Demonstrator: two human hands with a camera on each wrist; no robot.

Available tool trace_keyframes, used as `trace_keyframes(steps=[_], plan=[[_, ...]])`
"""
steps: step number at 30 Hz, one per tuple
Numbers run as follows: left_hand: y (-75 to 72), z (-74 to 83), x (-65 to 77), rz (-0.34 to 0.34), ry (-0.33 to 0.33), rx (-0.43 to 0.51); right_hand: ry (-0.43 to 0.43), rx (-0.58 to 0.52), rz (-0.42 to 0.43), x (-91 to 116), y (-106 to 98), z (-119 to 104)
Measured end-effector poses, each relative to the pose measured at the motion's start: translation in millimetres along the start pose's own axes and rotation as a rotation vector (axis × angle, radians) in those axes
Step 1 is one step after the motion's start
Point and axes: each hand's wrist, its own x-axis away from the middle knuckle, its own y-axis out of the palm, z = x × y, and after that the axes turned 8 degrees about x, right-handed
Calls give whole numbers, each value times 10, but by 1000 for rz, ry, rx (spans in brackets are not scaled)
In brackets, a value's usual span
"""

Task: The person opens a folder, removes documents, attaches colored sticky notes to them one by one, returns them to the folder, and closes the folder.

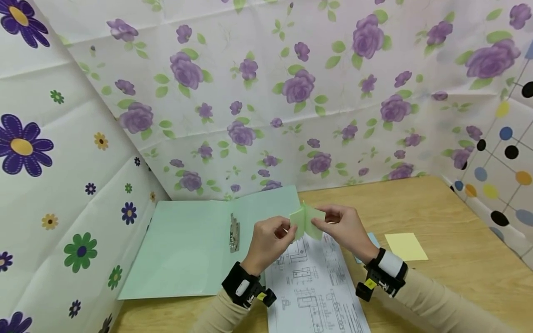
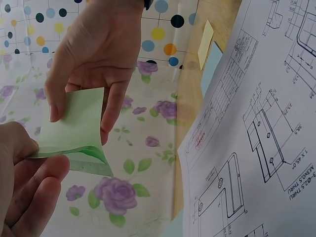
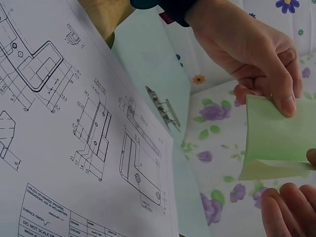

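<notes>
A small pad of pale green sticky notes (image 1: 310,217) is held up between both hands, above a printed technical drawing (image 1: 300,284). Its sheets spread apart like an opened booklet, with a gap showing along one edge in the left wrist view. My left hand (image 1: 268,241) pinches the left portion between thumb and fingers. Thumb and fingers of my right hand (image 1: 344,229) grip the right portion. Seen from the right wrist, the left thumb lies flat on the green paper (image 3: 276,131).
A mint-green folder (image 1: 187,249) lies spread on the wooden table (image 1: 466,277), its metal clip (image 1: 234,233) near the fold. Right of the drawing are a yellow sticky note (image 1: 405,246) and a blue one (image 1: 373,239), partly behind the right wrist. Floral sheeting (image 1: 258,92) stands behind.
</notes>
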Motion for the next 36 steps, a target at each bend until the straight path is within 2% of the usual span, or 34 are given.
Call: trace_keyframes(steps=[14,21,28,36], plan=[[-17,-83,-76,6,11,7,-12,-2,-19,-83,7,29],[31,-97,-45,-15,-32,22,7,24,-20,-60,8,66],[14,-84,-109,-14,-29,21,3,25,-16,-102,-19,33],[37,-67,-69,-23,-51,29,18,6,-23,-66,3,52]])
